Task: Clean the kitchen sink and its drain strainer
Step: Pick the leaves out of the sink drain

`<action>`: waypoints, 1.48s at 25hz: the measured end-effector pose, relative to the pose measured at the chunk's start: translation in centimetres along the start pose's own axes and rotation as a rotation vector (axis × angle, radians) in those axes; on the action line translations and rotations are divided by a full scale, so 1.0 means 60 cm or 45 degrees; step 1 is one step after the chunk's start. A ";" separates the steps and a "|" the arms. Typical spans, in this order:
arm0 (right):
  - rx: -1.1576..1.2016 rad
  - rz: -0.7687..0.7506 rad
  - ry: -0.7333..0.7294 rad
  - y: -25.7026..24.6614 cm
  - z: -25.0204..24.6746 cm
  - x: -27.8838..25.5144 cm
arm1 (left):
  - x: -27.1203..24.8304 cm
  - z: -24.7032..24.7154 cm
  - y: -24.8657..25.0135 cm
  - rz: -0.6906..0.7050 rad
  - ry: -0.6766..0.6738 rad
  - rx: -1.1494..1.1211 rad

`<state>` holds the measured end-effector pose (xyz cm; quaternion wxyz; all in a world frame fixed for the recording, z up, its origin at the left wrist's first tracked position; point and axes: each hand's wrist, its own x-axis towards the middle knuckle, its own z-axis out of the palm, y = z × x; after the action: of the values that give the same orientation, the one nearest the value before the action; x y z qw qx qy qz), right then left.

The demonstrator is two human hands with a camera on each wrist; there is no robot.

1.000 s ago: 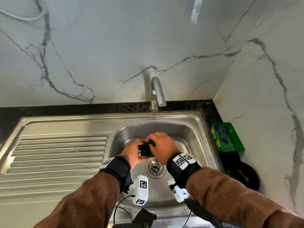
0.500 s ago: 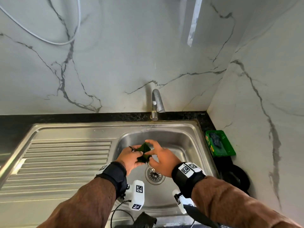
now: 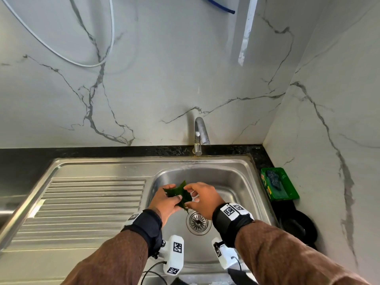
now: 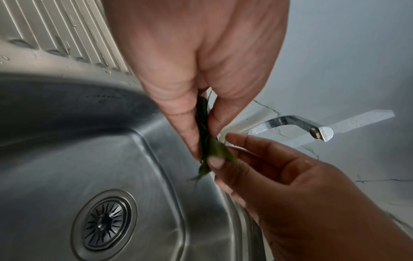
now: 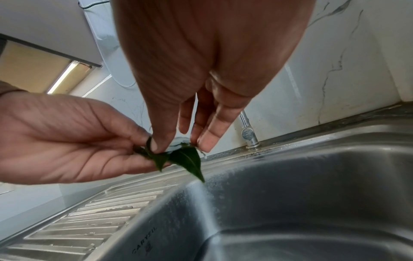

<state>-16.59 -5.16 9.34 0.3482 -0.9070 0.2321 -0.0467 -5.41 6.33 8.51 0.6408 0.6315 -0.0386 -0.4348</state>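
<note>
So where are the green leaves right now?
In the head view the green leaves are held above the sink basin, pinched between the left hand and right hand, just behind the drain strainer.

You get bright, even daylight on the marble wall [image 3: 164,89], which bows from the wide lens. Soft glare streaks the steel sink [image 3: 236,182] and its draining ridges. Both wrist views blur your near palms, and a lit strip [image 5: 67,76] glows far left.

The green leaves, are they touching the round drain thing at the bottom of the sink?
Apart. In the left wrist view the leaves hang pinched in the left hand, with bare steel between them and the drain strainer.
</note>
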 end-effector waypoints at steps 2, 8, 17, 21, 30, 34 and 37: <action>-0.009 0.010 -0.006 0.000 0.003 0.002 | -0.002 0.003 0.000 0.007 0.005 0.008; -0.013 0.053 0.113 0.002 0.014 0.007 | -0.001 0.004 -0.008 0.048 -0.026 0.223; 0.486 0.192 0.025 0.017 0.002 0.012 | -0.013 -0.019 -0.006 0.080 0.029 0.372; 0.973 0.238 -0.107 0.012 0.006 0.015 | -0.017 -0.015 0.003 0.075 0.066 0.266; 1.230 0.312 -0.245 0.036 0.010 0.023 | -0.023 -0.005 -0.003 0.172 0.122 0.282; 1.206 0.252 -0.166 0.053 0.010 0.021 | -0.018 0.007 -0.005 0.033 0.140 0.207; 1.061 0.201 -0.080 0.057 0.005 0.017 | -0.018 0.015 0.005 -0.143 0.074 0.179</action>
<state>-16.92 -7.68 6.83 0.6945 -0.6691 0.2514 -0.0822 -6.48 6.27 9.46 0.5702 0.6886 -0.0149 -0.4478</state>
